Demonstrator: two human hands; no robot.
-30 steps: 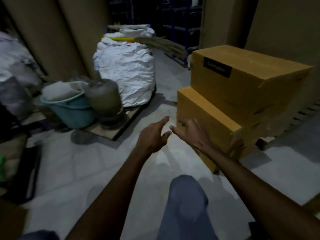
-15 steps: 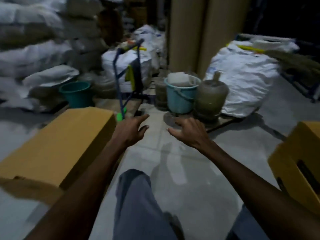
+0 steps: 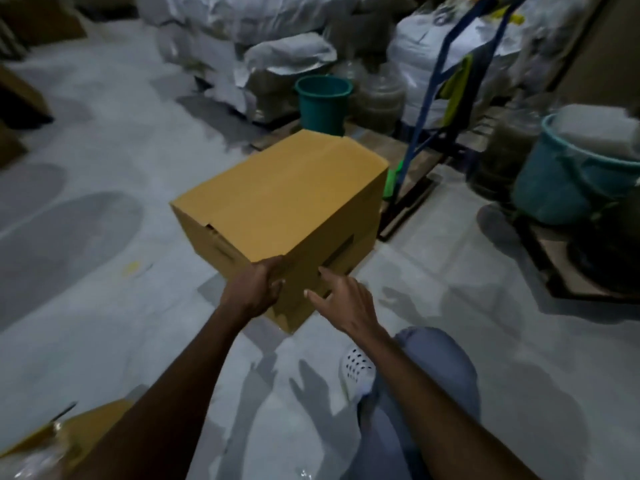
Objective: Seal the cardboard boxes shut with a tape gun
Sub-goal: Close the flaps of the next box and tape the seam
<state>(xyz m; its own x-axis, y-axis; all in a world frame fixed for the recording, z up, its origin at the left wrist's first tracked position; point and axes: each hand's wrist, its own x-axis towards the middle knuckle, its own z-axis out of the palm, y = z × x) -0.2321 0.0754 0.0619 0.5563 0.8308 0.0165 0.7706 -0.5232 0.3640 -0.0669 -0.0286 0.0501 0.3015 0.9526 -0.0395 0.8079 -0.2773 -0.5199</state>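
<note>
Cardboard box (image 3: 280,206): we see it resting on the pale concrete floor (image 3: 104,306) in the middle of the view, its long axis running from the near left to the far right, one short end turned toward us and the far end pointing at a green bucket (image 3: 323,103). Our left hand (image 3: 254,292) curls over the near corner of that short end, fingers closed against the cardboard. Our right hand (image 3: 346,303) lies just beside it on the right-hand face, fingers spread apart and fingertips touching or nearly touching the side below a dark handle slot; we cannot tell whether it presses. Behind the box stand the green bucket, white sacks (image 3: 287,60) and dull jars. To its right, very near the far corner, stands a blue hand truck (image 3: 436,109) on a wooden pallet (image 3: 401,154), and farther right a light blue tub (image 3: 568,181). A second piece of cardboard (image 3: 65,434) lies at the lower left, well apart from the box. Our knee in blue cloth (image 3: 440,368) and a white perforated shoe (image 3: 356,372) sit below the right hand. The box is plain tan, its top flaps folded down and meeting along a lengthwise seam; the near end shows a small gap at the flap corner. The light is dim and the edges blurred.
</note>
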